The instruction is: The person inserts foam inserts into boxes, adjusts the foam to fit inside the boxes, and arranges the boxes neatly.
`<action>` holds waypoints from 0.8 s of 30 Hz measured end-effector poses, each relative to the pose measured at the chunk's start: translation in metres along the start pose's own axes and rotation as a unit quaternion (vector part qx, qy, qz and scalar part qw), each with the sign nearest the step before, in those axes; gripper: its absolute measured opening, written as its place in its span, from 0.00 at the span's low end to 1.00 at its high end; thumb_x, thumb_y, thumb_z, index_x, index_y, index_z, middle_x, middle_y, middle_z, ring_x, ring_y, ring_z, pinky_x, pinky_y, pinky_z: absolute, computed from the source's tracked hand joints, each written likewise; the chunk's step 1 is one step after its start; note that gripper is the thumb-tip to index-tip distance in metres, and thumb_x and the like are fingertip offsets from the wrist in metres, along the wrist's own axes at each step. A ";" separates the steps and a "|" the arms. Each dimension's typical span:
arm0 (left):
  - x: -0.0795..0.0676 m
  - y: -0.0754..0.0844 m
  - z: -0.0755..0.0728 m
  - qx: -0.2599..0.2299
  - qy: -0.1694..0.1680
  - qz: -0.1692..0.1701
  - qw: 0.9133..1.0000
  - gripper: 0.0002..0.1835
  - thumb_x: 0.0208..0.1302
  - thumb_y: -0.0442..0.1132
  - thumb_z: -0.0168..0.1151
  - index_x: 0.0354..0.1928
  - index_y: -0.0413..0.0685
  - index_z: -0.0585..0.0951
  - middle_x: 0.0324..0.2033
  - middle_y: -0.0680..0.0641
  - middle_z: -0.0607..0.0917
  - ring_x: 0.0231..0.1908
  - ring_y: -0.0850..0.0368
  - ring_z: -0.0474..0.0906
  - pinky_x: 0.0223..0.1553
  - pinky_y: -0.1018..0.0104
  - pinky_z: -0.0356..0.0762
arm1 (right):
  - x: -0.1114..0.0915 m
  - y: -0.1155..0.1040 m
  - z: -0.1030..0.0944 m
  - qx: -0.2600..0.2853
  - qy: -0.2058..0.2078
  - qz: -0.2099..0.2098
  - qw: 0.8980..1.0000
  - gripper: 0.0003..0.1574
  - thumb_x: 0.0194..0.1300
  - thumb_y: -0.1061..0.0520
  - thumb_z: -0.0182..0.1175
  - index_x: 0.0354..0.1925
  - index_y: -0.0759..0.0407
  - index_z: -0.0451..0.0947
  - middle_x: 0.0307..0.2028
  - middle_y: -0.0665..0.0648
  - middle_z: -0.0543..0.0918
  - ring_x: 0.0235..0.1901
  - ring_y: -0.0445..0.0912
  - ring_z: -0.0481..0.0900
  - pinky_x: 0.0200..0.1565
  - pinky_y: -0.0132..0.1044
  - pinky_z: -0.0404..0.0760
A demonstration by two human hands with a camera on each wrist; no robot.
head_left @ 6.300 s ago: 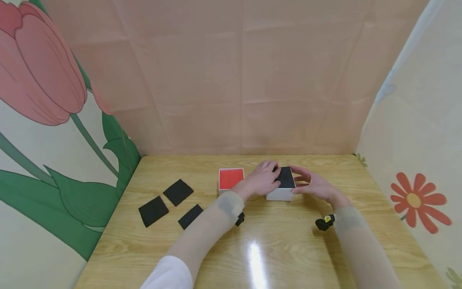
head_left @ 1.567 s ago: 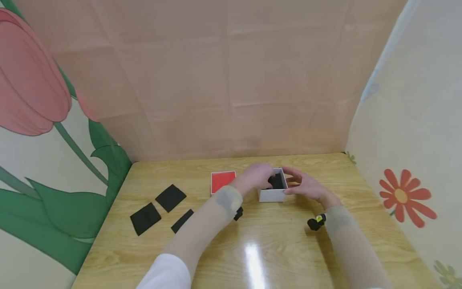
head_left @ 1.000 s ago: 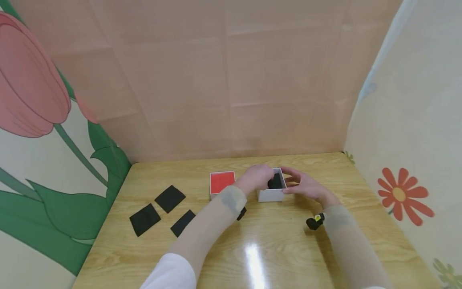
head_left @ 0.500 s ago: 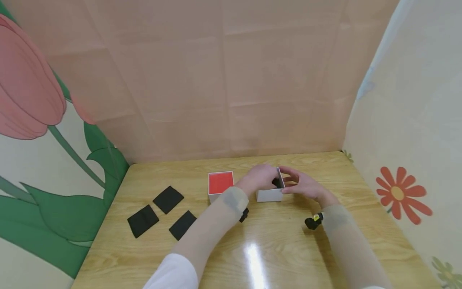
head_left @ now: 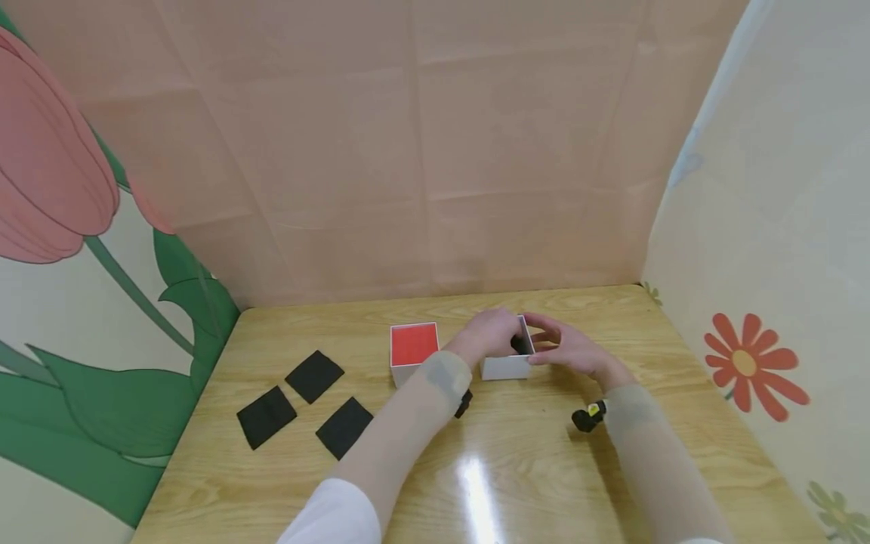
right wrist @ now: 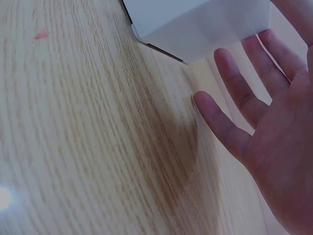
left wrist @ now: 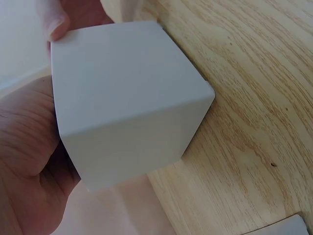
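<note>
A white open-topped box (head_left: 506, 368) stands on the table in front of me. My left hand (head_left: 488, 334) reaches over its left rim and down inside, so its fingers are hidden. Something black (head_left: 522, 344) shows inside beside that hand. On the right, my right hand (head_left: 567, 346) holds the box, its thumb at the front right corner and other fingers along the right side and back. In the right wrist view, the lower fingers of the right hand (right wrist: 279, 117) are spread apart from the box. The left wrist view shows the outer walls of the white box (left wrist: 122, 83).
A second white box with a red top face (head_left: 414, 344) stands just left of the first. Black square sheets lie flat further left: one at the back (head_left: 315, 376), one at the outer left (head_left: 267, 418), one beside my left forearm (head_left: 344, 428).
Earlier, a black sheet lay level with the white box's rim; the black now shows lower inside, and my left hand has gone deeper in. The right hand keeps its place on the box.
</note>
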State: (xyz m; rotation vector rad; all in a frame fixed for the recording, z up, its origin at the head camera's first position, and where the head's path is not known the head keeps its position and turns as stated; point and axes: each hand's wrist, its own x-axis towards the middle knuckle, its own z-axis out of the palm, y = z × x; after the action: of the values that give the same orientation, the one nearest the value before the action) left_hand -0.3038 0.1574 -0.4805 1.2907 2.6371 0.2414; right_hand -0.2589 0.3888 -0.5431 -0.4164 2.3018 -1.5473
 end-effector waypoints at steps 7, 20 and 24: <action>-0.003 -0.003 -0.001 -0.023 -0.007 -0.003 1.000 0.07 0.68 0.48 0.78 0.45 0.61 0.93 0.39 0.61 0.87 0.41 0.63 0.77 0.47 0.67 0.77 | 0.000 0.000 0.001 0.001 0.002 -0.001 1.000 0.58 0.67 0.53 0.77 0.85 0.44 0.56 0.81 0.55 0.62 0.73 0.64 0.69 0.69 0.62 0.73; -0.022 -0.021 -0.022 -0.063 0.024 0.032 0.997 0.21 0.73 0.49 0.72 0.64 0.53 0.88 0.56 0.54 0.89 0.53 0.62 0.84 0.57 0.69 0.80 | -0.001 0.003 -0.008 -0.015 0.009 0.005 1.000 0.58 0.67 0.50 0.77 0.85 0.44 0.56 0.81 0.58 0.62 0.72 0.64 0.70 0.70 0.60 0.72; -0.037 -0.029 -0.024 -0.117 0.059 0.033 0.991 0.20 0.76 0.50 0.69 0.64 0.52 0.88 0.56 0.54 0.90 0.54 0.60 0.85 0.56 0.69 0.80 | 0.001 0.006 -0.011 -0.019 0.009 0.003 1.000 0.58 0.68 0.51 0.76 0.85 0.45 0.55 0.82 0.58 0.61 0.72 0.64 0.70 0.71 0.62 0.70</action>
State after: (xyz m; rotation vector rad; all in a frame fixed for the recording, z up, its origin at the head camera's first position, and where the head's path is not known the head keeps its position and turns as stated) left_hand -0.3099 0.1092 -0.4602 1.3209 2.5675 0.6360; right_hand -0.2649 0.4000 -0.5450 -0.4070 2.3475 -1.5111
